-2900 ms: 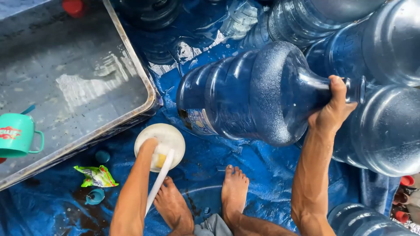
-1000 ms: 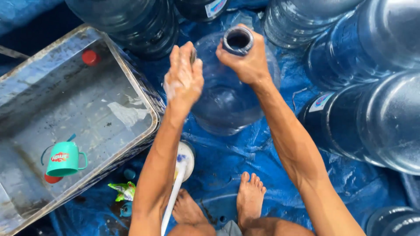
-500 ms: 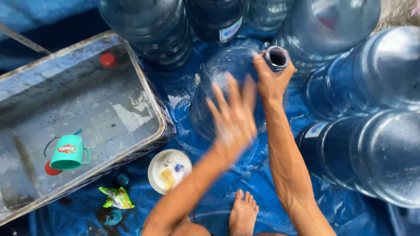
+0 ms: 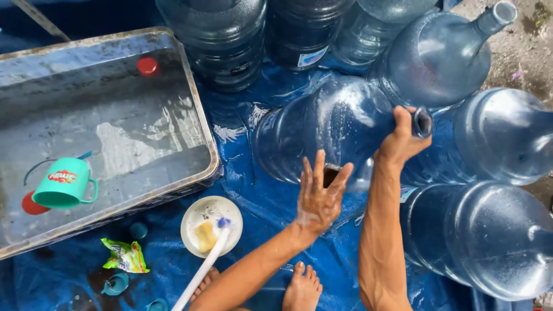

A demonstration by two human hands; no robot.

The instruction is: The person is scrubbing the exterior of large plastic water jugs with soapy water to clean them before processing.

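Tipped sideways now, water jug (image 4: 328, 129); right hand (image 4: 400, 141) grips neck; left hand (image 4: 319, 198) spread against side.

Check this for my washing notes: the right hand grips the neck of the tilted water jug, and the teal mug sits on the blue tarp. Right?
Not quite. The head view shows the teal mug in the water-filled metal tray, not on the blue tarp. The right hand does grip the tilted water jug by its neck.

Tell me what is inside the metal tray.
The metal tray holds shallow water, a teal mug and two red caps. The mug partly covers the nearer cap; the tray's left end is out of frame.
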